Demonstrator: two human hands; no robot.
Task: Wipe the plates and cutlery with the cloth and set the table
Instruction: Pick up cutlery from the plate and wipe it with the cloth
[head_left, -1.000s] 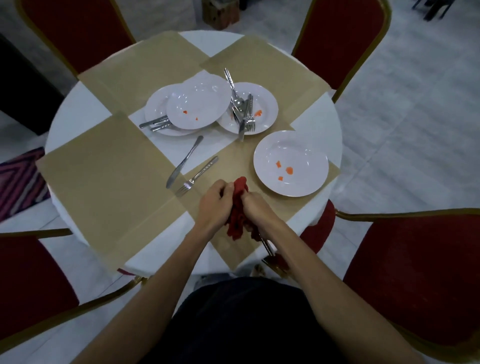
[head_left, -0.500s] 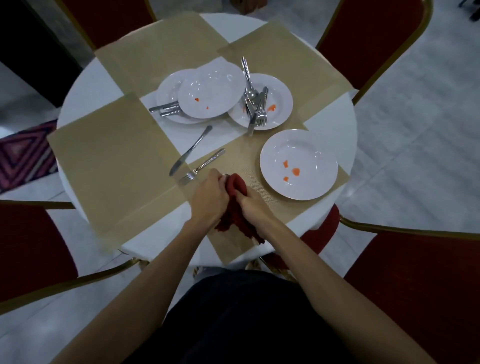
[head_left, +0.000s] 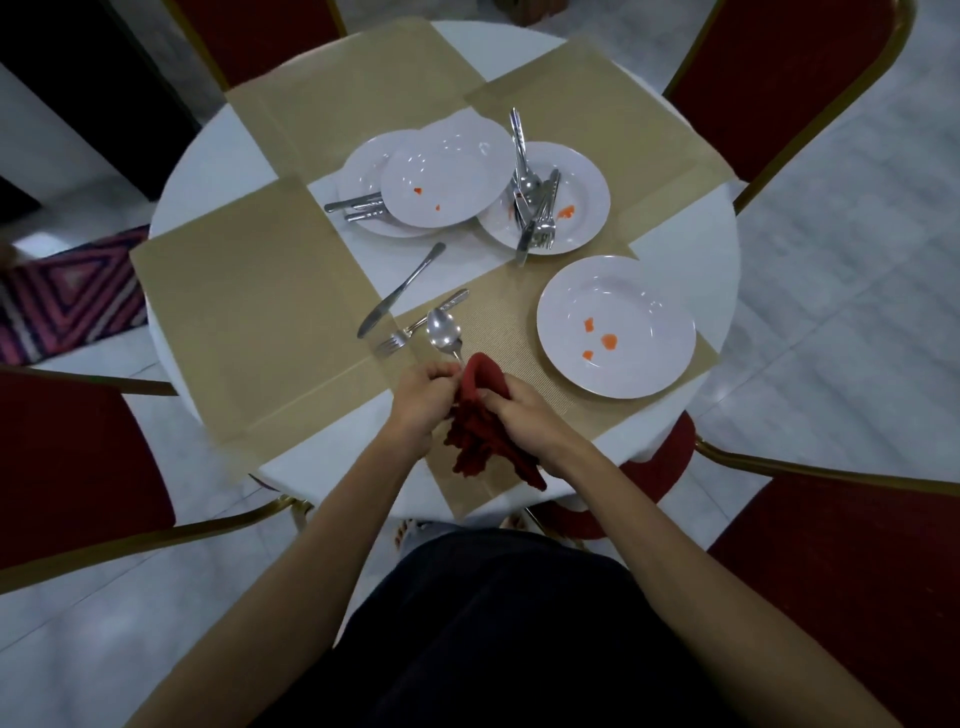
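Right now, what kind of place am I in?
Probably a banquet hall or restaurant dining room: a round table with a white cloth, red padded chairs with gold frames, and tan placemats.

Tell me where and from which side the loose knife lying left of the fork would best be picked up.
Probably by the handle end, coming from above. The knife lies flat and diagonal, its handle toward the plates on the bare white tablecloth, with open space around it. Its blade tip points toward the person and sits near the fork, so a grasp there looks more crowded.
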